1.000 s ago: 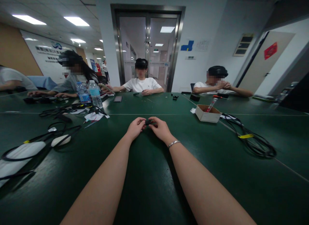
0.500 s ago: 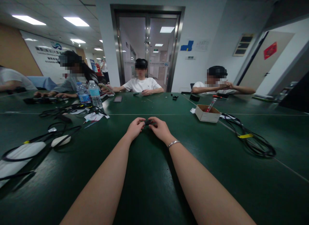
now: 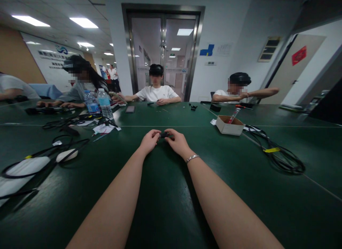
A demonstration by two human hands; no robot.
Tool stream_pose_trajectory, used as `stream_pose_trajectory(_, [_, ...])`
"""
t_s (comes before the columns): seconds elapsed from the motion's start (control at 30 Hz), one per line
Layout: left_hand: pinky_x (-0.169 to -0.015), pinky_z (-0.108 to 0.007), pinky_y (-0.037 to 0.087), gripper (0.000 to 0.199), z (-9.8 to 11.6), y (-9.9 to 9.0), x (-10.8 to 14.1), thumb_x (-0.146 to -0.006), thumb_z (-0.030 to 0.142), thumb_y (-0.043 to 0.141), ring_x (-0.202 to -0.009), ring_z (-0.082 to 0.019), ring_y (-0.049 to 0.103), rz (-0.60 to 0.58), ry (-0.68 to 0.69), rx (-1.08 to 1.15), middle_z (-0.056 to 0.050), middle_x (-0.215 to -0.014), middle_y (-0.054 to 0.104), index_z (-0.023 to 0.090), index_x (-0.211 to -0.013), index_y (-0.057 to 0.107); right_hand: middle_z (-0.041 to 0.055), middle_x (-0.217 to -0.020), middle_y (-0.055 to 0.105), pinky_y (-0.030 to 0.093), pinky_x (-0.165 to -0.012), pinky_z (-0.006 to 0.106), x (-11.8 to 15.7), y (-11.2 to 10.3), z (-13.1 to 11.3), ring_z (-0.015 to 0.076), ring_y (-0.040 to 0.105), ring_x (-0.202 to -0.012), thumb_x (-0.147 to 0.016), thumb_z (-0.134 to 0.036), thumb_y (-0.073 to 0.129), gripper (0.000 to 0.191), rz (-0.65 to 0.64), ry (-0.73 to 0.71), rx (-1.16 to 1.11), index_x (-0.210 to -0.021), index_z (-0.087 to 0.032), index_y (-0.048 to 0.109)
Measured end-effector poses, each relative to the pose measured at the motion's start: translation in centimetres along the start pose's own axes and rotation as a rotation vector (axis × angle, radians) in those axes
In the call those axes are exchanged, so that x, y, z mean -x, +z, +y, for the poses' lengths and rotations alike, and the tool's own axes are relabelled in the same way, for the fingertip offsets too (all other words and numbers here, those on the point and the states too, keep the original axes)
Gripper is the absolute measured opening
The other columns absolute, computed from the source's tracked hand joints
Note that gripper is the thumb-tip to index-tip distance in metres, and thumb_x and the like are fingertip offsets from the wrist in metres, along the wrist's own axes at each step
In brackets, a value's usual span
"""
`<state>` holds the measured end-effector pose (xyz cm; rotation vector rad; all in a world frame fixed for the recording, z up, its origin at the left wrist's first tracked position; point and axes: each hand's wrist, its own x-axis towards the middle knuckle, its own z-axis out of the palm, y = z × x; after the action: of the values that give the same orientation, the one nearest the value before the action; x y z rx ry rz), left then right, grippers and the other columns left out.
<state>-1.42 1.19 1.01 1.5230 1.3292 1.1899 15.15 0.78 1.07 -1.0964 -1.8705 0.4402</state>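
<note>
Both my hands meet over the middle of the dark green table [image 3: 165, 184]. A small black object [image 3: 163, 135] lies between them, too small and too covered by fingers to name its kind. My left hand [image 3: 150, 140] pinches its left end with thumb and fingertips. At the other end, the fingers of my right hand [image 3: 176, 141] close round it. A silver bracelet [image 3: 192, 158] circles my right wrist.
Black cables [image 3: 71, 142], paper scraps and two water bottles [image 3: 105, 104] stand on the left. To the right are an open cardboard box [image 3: 229, 128] holding a red-handled tool and a coiled black cable [image 3: 284, 159]. Several people sit across the table.
My hands stay in nearly the same place, and slightly more of the black object shows between them. The person at the right has shifted their arms.
</note>
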Motion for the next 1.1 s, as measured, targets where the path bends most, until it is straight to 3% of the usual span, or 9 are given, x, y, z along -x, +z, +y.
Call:
stream_pose_trajectory(0.07, [-0.053,-0.017,0.043,0.024,0.1,0.0,0.0,-0.082,0.024,0.052,-0.074,-0.012,0.057,-0.011,-0.02,0.02,-0.005,-0.088,0.061,0.018,-0.104,0.059,0.0019,-0.09,0.066,0.051,-0.076,0.029,0.0,0.0,0.1,0.0147,0.062,-0.075,-0.079,-0.011,0.064,0.031,0.006,0.005,0.001,-0.109,-0.022,0.063])
stream_pose_trajectory(0.23, [-0.05,-0.018,0.039,0.026,0.3,0.1,0.0,-0.086,0.028,0.044,-0.063,-0.011,0.054,-0.047,-0.058,0.025,-0.004,-0.074,0.06,0.016,-0.104,0.059,0.0022,-0.091,0.066,0.051,-0.076,0.03,0.0,0.0,0.0,0.0152,0.062,-0.076,-0.08,-0.013,0.064,0.031,-0.004,0.009,-0.004,-0.109,-0.022,0.063])
stream_pose_trajectory(0.4, [-0.056,-0.019,0.043,0.029,0.2,-0.1,0.3,-0.078,0.023,0.054,-0.076,-0.013,0.057,-0.011,0.007,-0.01,-0.005,-0.092,0.06,0.018,-0.106,0.06,0.0021,-0.091,0.066,0.051,-0.075,0.03,0.0,-0.1,-0.2,0.0147,0.062,-0.074,-0.08,-0.012,0.063,0.03,-0.015,0.02,-0.007,-0.109,-0.022,0.063])
stream_pose_trajectory(0.57, [-0.055,-0.02,0.042,0.028,0.2,-0.1,0.3,-0.077,0.018,0.053,-0.068,-0.011,0.056,-0.013,0.034,0.02,-0.005,-0.088,0.06,0.017,-0.104,0.061,0.0014,-0.09,0.066,0.051,-0.075,0.029,0.0,-0.1,-0.2,0.0142,0.062,-0.074,-0.077,-0.011,0.066,0.032,-0.003,0.018,-0.021,-0.107,-0.022,0.064])
stream_pose_trajectory(0.73, [-0.062,-0.023,0.046,0.028,-0.1,-0.2,0.2,-0.077,0.02,0.058,-0.069,-0.011,0.056,-0.008,0.109,0.015,-0.006,-0.091,0.061,0.017,-0.104,0.061,0.002,-0.09,0.065,0.053,-0.071,0.028,-0.4,0.4,0.1,0.0133,0.063,-0.07,-0.078,-0.024,0.071,0.045,0.034,0.175,-0.256,-0.121,-0.021,0.056])
stream_pose_trajectory(0.83, [-0.066,-0.025,0.047,0.029,-0.3,-0.3,0.2,-0.076,0.023,0.061,-0.071,-0.013,0.056,-0.021,0.153,-0.008,-0.006,-0.091,0.062,0.017,-0.104,0.062,0.004,-0.084,0.065,0.054,-0.065,0.026,-0.7,0.3,0.2,0.0133,0.063,-0.064,-0.087,-0.028,0.062,0.024,-0.026,0.338,-0.432,-0.107,-0.015,0.061])
stream_pose_trajectory(0.93, [-0.067,-0.026,0.047,0.029,-0.4,-0.3,0.2,-0.076,0.024,0.062,-0.073,-0.013,0.057,-0.04,0.172,-0.032,-0.006,-0.091,0.063,0.016,-0.103,0.063,0.0039,-0.083,0.064,0.053,-0.064,0.024,-0.8,-0.3,0.1,0.012,0.062,-0.063,-0.084,-0.016,0.062,0.011,-0.114,0.341,-0.47,-0.094,-0.013,0.062])
stream_pose_trajectory(1.03, [-0.067,-0.026,0.047,0.028,-0.4,-0.3,0.3,-0.075,0.023,0.062,-0.071,-0.013,0.056,-0.044,0.168,-0.045,-0.006,-0.089,0.064,0.016,-0.103,0.063,0.0021,-0.097,0.061,0.053,-0.064,0.021,-0.5,-1.0,0.0,0.0098,0.062,-0.066,-0.071,-0.005,0.07,0.042,-0.104,0.281,-0.452,-0.109,-0.018,0.057])
stream_pose_trajectory(1.1, [-0.067,-0.026,0.047,0.028,-0.4,-0.3,0.2,-0.075,0.024,0.062,-0.07,-0.013,0.056,-0.043,0.17,-0.046,-0.006,-0.089,0.064,0.016,-0.103,0.064,0.0024,-0.1,0.06,0.052,-0.06,0.02,-0.4,-1.2,-0.1,0.0091,0.061,-0.065,-0.069,-0.008,0.073,0.05,-0.087,0.308,-0.458,-0.113,-0.02,0.053])
